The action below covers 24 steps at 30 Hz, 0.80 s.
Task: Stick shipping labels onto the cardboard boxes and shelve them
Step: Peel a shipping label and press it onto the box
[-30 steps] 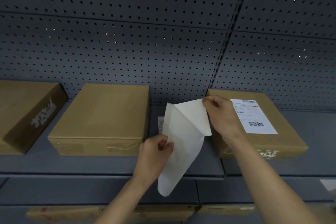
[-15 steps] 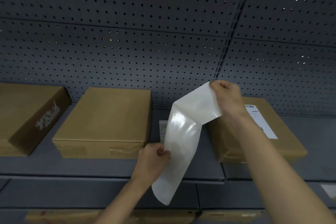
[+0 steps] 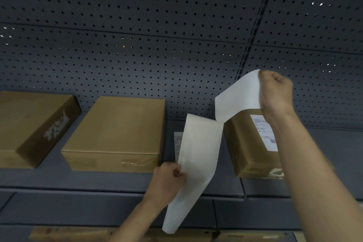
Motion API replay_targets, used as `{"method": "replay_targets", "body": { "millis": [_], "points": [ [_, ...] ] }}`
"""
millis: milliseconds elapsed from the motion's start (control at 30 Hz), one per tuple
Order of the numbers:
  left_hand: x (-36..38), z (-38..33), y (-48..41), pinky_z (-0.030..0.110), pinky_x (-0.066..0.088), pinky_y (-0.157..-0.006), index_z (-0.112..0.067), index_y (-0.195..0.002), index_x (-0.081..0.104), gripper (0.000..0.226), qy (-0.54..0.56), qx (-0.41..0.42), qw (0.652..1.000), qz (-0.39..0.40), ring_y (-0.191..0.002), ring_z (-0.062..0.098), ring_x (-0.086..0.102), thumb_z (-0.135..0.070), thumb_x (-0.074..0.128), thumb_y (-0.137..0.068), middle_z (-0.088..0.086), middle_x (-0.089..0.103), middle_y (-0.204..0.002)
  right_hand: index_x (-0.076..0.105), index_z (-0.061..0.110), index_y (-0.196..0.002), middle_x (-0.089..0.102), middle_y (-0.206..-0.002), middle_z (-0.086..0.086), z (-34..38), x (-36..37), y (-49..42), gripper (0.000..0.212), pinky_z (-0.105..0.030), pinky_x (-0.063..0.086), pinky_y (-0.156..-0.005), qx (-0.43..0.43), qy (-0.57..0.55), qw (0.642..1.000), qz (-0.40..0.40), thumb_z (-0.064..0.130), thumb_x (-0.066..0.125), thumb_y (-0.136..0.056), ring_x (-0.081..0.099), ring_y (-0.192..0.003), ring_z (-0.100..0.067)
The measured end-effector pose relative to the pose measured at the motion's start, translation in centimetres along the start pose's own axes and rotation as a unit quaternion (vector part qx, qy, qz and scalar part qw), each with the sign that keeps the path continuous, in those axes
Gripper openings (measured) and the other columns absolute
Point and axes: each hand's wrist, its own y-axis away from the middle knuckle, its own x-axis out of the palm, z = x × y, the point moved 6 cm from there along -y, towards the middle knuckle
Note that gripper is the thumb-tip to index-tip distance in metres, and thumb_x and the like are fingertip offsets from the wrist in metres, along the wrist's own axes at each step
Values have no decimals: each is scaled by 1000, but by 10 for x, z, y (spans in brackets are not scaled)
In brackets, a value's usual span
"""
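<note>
a: left hand?
b: low centre, in front of shelf edge; curls fingers, sets thumb on top, pinches left edge of backing sheet; hangs long from there, lower end down past shelf front.
a: right hand?
b: up high at rt; curls fingers tight, fist-like; pinches top rt corner of peeled label; shows blank white side to cam.
a: peeled label vs backing sheet?
b: nearly apart; meets only at one corner, bottom left of peeled label to top rt of backing sheet; held up in air in front of pegboard, over back of rt box in view.
a: boxes?
b: three cardboard, same shelf; rt box partly behind right forearm, w/ printed label + barcode stuck on top, clear tape on front edge; mid box plain on top, tape on front, just left of backing sheet; left box cut off by frame edge, white marking on side.
a: anything else?
b: small printed slip flat on shelf btw mid box and rt box, mostly hidden behind backing sheet; more cardboard on lower level, blurred; can't read any text.
</note>
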Motion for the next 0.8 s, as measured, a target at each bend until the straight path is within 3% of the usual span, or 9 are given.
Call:
{"method": "replay_targets", "body": {
  "millis": [100, 167, 267, 467, 567, 667, 733, 800],
  "points": [
    [1, -2, 4, 14, 26, -47, -17, -56, 36, 41, -5, -2, 1000, 9, -46, 5, 31, -15, 61, -89, -6, 32, -52, 54, 32, -48, 34, -44, 18, 3, 0, 5, 48, -16, 31, -44, -16, -22, 1000, -2, 18, 52, -94, 29, -43, -3],
    [1, -4, 5, 13, 27, -47, -17, -56, 36, 41, -9, -3, 1000, 10, -47, 4, 31, -16, 60, -89, -5, 33, -53, 68, 29, -72, 57, -61, 16, 6, 3, 10, 28, -19, 47, -62, -39, -28, 999, 4, 24, 54, -96, 51, -61, -3],
    [1, -5, 7, 13, 28, -48, -16, -57, 36, 40, 1, -3, 1000, 11, -47, 3, 33, -15, 60, -89, -6, 34, -53, 70, 20, -91, 65, -80, 10, 10, 6, 15, 19, -23, 49, -72, -67, -32, 997, 1, 25, 53, -98, 57, -75, -4],
    [-3, -7, 9, 14, 30, -50, -4, -64, 51, 43, -21, -10, 1000, -10, -49, 0, 40, -33, 64, -92, -5, 44, -55, 67, 13, -91, 53, -71, 0, 12, 22, 37, 20, -17, 41, -58, -103, -32, 993, 39, 22, 52, -100, 46, -63, -5],
    [-16, -16, 18, 18, 36, -52, -9, -69, 57, 44, -50, -9, 998, -38, -53, 2, 45, -47, 63, -90, -6, 51, -58, 65, 12, -90, 52, -69, -3, 6, 32, 53, 20, -15, 40, -52, -97, -23, 992, 72, 21, 51, -101, 46, -60, -8],
    [-40, -33, 30, 23, 45, -56, -18, -76, 63, 35, -80, 9, 992, -93, -60, 5, 56, -50, 61, -90, -5, 63, -65, 63, 16, -90, 55, -68, 2, 1, 42, 69, 19, -12, 40, -49, -98, 1, 991, 91, 21, 49, -101, 48, -56, 0],
    [-56, -45, 36, 22, 47, -59, -23, -77, 67, 25, -38, 23, 993, -112, -63, 3, 60, -42, 61, -93, -8, 66, -66, 62, 16, -94, 58, -69, 11, 1, 48, 79, 18, -9, 41, -48, -109, 16, 988, 112, 24, 48, -102, 53, -58, 5],
    [-72, -55, 37, 26, 48, -62, -21, -79, 71, 21, 128, 5, 985, -115, -64, 9, 62, -27, 60, -96, -6, 70, -69, 60, 17, -99, 59, -75, 16, 3, 54, 90, 18, -7, 42, -50, -126, 51, 980, 143, 28, 46, -103, 56, -66, 13]
  ]
}}
